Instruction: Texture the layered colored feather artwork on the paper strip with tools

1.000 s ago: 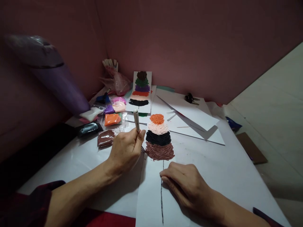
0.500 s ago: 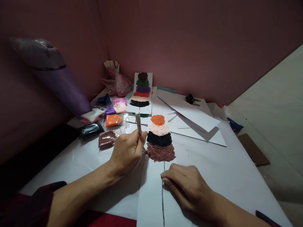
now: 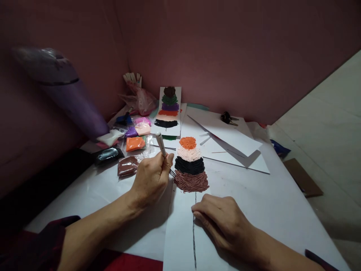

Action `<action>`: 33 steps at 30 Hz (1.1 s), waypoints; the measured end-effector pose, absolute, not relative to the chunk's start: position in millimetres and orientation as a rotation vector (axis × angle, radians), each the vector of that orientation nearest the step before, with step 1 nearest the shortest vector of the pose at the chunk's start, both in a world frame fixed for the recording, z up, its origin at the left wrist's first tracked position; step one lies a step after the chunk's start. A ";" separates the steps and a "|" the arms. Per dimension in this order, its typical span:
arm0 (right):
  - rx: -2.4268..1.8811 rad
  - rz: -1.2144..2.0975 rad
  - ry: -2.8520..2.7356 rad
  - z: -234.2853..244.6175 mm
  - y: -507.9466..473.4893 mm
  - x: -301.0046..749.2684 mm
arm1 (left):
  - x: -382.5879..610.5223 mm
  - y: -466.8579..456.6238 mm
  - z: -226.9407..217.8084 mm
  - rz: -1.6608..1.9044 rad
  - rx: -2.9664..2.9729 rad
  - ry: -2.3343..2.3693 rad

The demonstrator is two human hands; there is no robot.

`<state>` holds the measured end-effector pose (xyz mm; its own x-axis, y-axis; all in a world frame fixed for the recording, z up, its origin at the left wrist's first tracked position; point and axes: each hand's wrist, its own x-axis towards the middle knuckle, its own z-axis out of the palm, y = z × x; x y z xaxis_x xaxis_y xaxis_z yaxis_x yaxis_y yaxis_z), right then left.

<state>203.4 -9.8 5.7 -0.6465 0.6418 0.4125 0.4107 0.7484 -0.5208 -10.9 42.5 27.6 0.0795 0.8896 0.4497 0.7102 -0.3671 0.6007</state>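
Note:
My left hand (image 3: 150, 180) is closed around a white-handled tool (image 3: 161, 145), whose metal tip touches the left edge of a layered clay picture (image 3: 189, 165) of orange, peach, black and brown bands. That picture sits on a white paper strip (image 3: 180, 229) with a black line drawn down its middle. My right hand (image 3: 222, 222) lies on the strip just below the brown band, fingers curled and pressing the paper flat.
A finished clay picture (image 3: 168, 109) leans against the pink wall. Several bags of coloured clay (image 3: 134, 143) lie at the left, with a purple cone (image 3: 67, 94) behind them. White sheets (image 3: 231, 141) and a small black object (image 3: 227, 118) lie at the back right.
The tool in my left hand has tilted a little to the left and its tip has shifted along the edge of the clay. My right hand has stayed put.

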 end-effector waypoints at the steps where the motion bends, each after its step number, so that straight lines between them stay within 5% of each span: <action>1: -0.791 0.517 -2.355 6.1 -9.9 203.4 | -10.8 42.8 27.0 1.158 2.134 1.615; 22: -0.789 0.515 -2.370 4.6 -9.7 204.8 | -11.5 43.2 23.3 1.033 2.174 1.634; 33: -0.819 0.519 -2.382 5.9 -10.1 204.0 | -11.4 42.2 26.1 1.241 2.234 1.569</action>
<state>204.0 -10.1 5.9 -0.6553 0.6520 0.3813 0.4343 0.7383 -0.5161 -11.4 42.2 26.1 0.1145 0.8343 0.5393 0.7170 -0.4451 0.5364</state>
